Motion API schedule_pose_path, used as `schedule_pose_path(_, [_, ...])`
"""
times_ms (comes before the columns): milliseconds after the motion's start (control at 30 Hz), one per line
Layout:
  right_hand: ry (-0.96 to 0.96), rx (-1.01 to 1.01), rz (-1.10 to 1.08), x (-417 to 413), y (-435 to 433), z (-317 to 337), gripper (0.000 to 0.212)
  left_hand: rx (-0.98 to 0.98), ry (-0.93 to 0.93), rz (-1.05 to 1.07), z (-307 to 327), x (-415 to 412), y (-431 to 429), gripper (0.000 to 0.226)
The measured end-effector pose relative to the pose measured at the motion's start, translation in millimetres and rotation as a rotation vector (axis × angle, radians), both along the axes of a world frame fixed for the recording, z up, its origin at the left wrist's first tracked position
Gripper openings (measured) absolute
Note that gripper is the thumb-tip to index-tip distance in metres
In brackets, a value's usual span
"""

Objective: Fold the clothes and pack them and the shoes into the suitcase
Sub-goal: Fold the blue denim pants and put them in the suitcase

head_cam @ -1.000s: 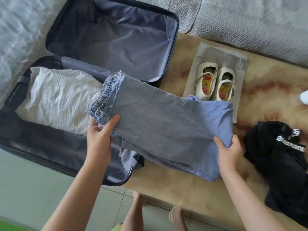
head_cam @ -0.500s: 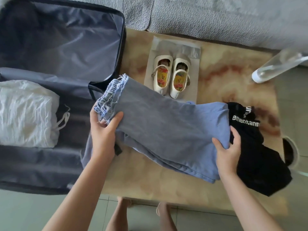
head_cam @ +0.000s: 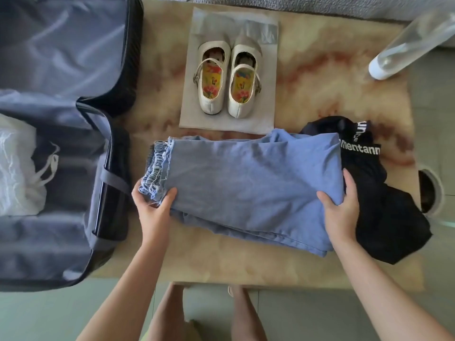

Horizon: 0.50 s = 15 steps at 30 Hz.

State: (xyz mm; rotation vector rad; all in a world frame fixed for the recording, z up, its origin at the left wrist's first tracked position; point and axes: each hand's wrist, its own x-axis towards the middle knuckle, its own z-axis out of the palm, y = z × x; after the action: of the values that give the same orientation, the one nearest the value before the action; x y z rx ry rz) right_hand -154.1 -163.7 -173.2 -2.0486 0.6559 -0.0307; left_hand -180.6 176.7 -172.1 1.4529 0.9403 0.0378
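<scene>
Blue garment [head_cam: 246, 188]: soft woven cloth, denim-like, folded into a long rectangle of several layers. One end has a frayed, gathered hem. It lies across the middle of the desk [head_cam: 320, 82], toward the near edge, and its right end overlaps a black garment [head_cam: 384, 205].

Hands: the left hand [head_cam: 152, 207] grips the frayed end, thumb on top and fingers tucked beneath. The right hand [head_cam: 342, 207] grips the opposite folded end the same way, fingers curled round the edge.

Desk top: marbled beige with rust streaks, smooth.

Black garment: crumpled, unfolded, white lettering on a band; near the right edge of the desk.

Shoes [head_cam: 229, 80]: a cream pair with straps, scalloped trim and flowered yellow insoles. They stand side by side, touching, on a flat grey bag [head_cam: 246, 25] at the far edge of the desk.

Suitcase [head_cam: 61, 70]: dark shell, glossy grey-blue lining, lying open at the left edge of the desk. Its near half holds a folded white garment [head_cam: 17, 173] of crinkled cloth with a loose tie.

Clear bottle [head_cam: 406, 45] with a white cap: at the far right corner, tilted.
</scene>
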Motion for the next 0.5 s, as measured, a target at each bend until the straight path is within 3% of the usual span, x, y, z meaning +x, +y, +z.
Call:
schedule_pose_path(167, [0.011,-0.024,0.027,1,-7,-4,0.065,0.131,0.0,-0.085,-5,-4,5,0.064])
schedule_pose_path(367, [0.103,-0.157,0.033,3,-19,-5,0.07,0.128,0.122,-0.036,-11,-5,0,0.072])
schedule_pose_path(433, [0.184,-0.321,0.037,1,-11,-8,0.075,0.106,0.218,0.004,-15,-3,2,0.078])
schedule_pose_path(500, [0.107,-0.569,0.107,-2,3,-10,0.08,0.163,0.297,-0.059,-17,-1,6,0.081])
